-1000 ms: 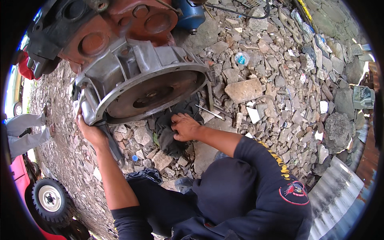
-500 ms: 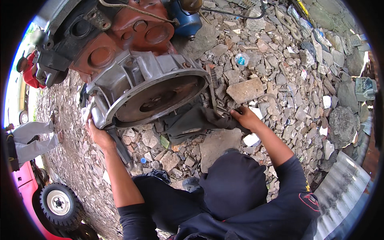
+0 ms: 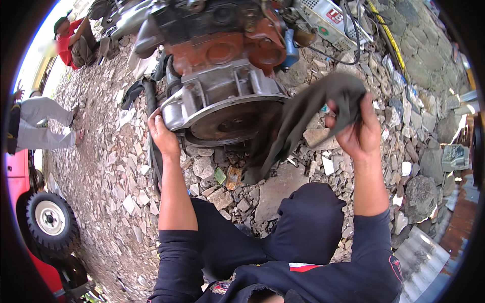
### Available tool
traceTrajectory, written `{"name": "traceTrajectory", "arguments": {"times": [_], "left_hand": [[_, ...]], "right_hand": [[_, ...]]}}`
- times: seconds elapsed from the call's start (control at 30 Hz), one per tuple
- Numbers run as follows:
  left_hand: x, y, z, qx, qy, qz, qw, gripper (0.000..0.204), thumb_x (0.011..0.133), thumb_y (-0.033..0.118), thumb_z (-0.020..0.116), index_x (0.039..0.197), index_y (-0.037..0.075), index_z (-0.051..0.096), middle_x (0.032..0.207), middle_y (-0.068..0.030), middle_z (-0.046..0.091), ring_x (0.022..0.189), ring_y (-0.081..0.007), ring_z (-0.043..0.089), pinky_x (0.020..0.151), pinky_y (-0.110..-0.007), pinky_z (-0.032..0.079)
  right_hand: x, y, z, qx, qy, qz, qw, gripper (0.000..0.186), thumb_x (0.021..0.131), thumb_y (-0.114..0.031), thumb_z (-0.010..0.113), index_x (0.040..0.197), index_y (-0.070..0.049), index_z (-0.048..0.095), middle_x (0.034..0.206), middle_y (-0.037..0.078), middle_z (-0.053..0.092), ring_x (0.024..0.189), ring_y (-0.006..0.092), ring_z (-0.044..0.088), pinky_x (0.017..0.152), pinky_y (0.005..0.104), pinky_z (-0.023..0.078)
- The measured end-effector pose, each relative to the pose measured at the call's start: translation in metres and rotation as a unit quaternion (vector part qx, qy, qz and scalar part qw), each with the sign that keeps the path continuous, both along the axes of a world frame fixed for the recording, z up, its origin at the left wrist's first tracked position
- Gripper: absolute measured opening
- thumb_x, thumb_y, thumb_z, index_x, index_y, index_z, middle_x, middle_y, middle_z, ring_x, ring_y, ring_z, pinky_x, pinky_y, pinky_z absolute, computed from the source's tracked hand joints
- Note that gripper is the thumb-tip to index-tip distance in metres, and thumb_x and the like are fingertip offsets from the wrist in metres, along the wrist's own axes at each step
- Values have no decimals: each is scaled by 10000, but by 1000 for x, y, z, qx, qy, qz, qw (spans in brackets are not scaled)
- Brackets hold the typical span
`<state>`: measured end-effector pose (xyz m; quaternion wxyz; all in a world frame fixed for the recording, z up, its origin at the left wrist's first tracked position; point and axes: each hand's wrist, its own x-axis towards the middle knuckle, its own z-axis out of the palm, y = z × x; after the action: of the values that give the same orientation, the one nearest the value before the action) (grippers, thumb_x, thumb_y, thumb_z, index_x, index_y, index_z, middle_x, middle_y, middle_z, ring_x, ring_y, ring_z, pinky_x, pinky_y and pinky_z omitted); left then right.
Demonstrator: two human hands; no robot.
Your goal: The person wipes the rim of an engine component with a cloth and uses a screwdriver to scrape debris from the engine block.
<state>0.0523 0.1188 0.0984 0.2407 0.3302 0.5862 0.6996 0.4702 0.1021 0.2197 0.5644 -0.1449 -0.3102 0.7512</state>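
Note:
A grey metal bell housing (image 3: 227, 103) is bolted to a reddish-brown and black engine (image 3: 214, 53) in front of me. Inside its round rim is a rusty brown disc (image 3: 237, 123). My left hand (image 3: 164, 137) grips the housing's left edge, fingers curled against it. My right hand (image 3: 361, 129) is raised at the right and closed on a dark grey cloth (image 3: 298, 121), which arcs up from the ground and crosses the housing's right edge. The cloth is smeared by motion, and its lower end hangs in front of the rim.
Broken stone and rubble (image 3: 121, 192) cover the ground. A blue cylindrical part (image 3: 290, 50) sits at the engine's right, near a white crate (image 3: 328, 22). Corrugated sheet (image 3: 419, 262) lies at lower right. A red vehicle's wheel (image 3: 52, 218) and two people are at left.
My right hand has lifted the dark cloth up and right from low beside the housing. My view has shifted, so the engine appears farther right. My left hand stays at the housing's left edge.

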Motion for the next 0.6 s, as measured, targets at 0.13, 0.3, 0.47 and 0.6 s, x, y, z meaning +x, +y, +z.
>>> {"name": "traceTrajectory", "arguments": {"times": [0.13,0.3,0.47,0.6], "left_hand": [[1,11,-17,7,43,-12,999,253,1020,146,402,1150,18,577,1076,-75,593,989,-147,530,918,-288,427],[2,15,-22,38,39,-17,998,249,1012,159,412,1128,6,571,1052,-77,596,978,-164,534,924,-309,427],[7,9,-12,18,73,11,997,258,1010,153,388,1125,4,564,1043,-91,594,973,-185,540,924,-318,426],[6,11,-16,20,98,16,995,270,990,142,386,1123,-2,571,1034,-109,608,958,-196,558,909,-327,442]], "right_hand": [[-51,38,10,110,-354,-101,923,397,1024,-306,523,1277,-6,577,1150,133,662,1016,246,655,923,292,491],[-105,48,4,379,-760,-121,513,403,934,-217,549,1301,-55,584,1127,187,565,1002,382,618,880,446,500],[-134,50,36,342,-863,-13,372,349,841,-168,547,1150,-39,645,1091,191,608,980,411,622,850,494,501],[-124,82,45,353,-829,99,423,273,800,-150,547,996,-6,671,933,236,631,864,391,626,784,468,495]]}}
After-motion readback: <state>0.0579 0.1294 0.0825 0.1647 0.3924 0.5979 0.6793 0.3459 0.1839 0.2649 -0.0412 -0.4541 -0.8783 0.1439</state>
